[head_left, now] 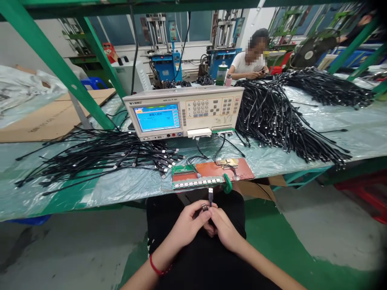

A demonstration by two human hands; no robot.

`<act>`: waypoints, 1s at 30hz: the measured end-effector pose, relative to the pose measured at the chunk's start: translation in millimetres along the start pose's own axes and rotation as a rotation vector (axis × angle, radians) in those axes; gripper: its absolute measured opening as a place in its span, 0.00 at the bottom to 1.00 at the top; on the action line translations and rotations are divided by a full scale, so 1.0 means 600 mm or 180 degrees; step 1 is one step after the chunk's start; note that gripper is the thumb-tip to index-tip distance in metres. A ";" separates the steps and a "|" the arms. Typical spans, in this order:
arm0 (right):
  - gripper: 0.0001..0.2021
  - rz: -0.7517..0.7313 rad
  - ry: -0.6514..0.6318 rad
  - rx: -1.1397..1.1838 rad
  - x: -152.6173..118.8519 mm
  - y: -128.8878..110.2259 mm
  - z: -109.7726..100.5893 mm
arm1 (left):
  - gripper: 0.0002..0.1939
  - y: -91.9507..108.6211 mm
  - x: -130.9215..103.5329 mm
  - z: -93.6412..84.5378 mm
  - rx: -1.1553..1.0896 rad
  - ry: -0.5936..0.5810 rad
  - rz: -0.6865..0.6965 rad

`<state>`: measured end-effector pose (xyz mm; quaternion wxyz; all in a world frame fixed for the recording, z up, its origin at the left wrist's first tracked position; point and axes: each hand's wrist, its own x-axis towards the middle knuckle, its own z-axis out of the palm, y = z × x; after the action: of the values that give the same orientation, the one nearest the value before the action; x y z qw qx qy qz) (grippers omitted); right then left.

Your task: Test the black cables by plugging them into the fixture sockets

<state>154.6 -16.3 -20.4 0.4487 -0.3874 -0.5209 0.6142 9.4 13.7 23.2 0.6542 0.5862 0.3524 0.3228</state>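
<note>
My left hand (191, 223), with a red band at the wrist, is closed on a dark cable end. My right hand (223, 226) touches it, its fingers pinched around a black USB cable (211, 197) whose metal plug points up. Both hands are over my lap, just below the table edge. Beyond them lies an orange-red test board (208, 169) with a row of white sockets and a green piece at its right end. Wires run from it to a beige tester (211, 110) with a lit blue screen.
Loose black USB cables (99, 155) spread over the left of the table (121, 187). A large heap of black cables (272, 117) lies at the right. Green frame posts (54, 60) slant at the left. Across the table sits a person (248, 64) in white.
</note>
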 end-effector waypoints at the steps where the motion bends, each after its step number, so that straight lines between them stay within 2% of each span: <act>1: 0.32 0.0005 0.0024 -0.0113 0.003 0.001 -0.003 | 0.19 -0.011 0.007 0.006 -0.0253 0.0022 -0.0071; 4: 0.33 -0.0031 0.0199 -0.0641 0.006 0.006 -0.013 | 0.19 -0.038 0.019 0.016 -0.0650 0.0241 -0.0144; 6: 0.29 -0.0154 0.0518 -0.0964 0.002 0.010 -0.018 | 0.18 -0.048 0.025 0.015 -0.0904 0.0704 -0.0028; 8: 0.23 -0.0343 0.0955 -0.1166 -0.006 0.012 -0.023 | 0.16 -0.051 0.030 0.010 -0.1182 0.1351 0.0195; 9: 0.22 -0.0432 0.1146 -0.1215 -0.010 0.013 -0.027 | 0.16 -0.051 0.032 0.006 -0.1242 0.1579 0.0266; 10: 0.21 -0.0482 0.1257 -0.1237 -0.015 0.013 -0.030 | 0.15 -0.050 0.034 0.003 -0.1197 0.1654 0.0274; 12: 0.22 -0.0457 0.1182 -0.1191 -0.021 0.012 -0.035 | 0.15 -0.047 0.038 -0.001 -0.0875 0.1403 0.0107; 15: 0.27 -0.0257 0.0521 -0.0652 -0.017 0.015 -0.038 | 0.18 -0.046 0.047 0.002 -0.0386 0.0731 -0.0253; 17: 0.28 -0.0127 0.0206 -0.0082 -0.006 0.025 -0.038 | 0.21 -0.048 0.055 0.007 -0.0430 0.0520 -0.0474; 20: 0.27 0.0063 0.0196 0.0561 0.014 0.047 -0.038 | 0.22 -0.055 0.070 0.013 -0.0643 0.0683 -0.0602; 22: 0.27 0.0177 0.0246 0.0727 0.022 0.059 -0.039 | 0.22 -0.059 0.078 0.016 -0.0680 0.0875 -0.0556; 30: 0.28 0.0173 0.0372 0.0528 0.020 0.055 -0.041 | 0.20 -0.067 0.084 0.028 -0.0591 0.1072 -0.0389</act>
<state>169.2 0.4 -56.7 0.4921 -0.3980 -0.4305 0.6435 51.2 42.9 -19.7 0.6557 0.4385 0.4605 0.4071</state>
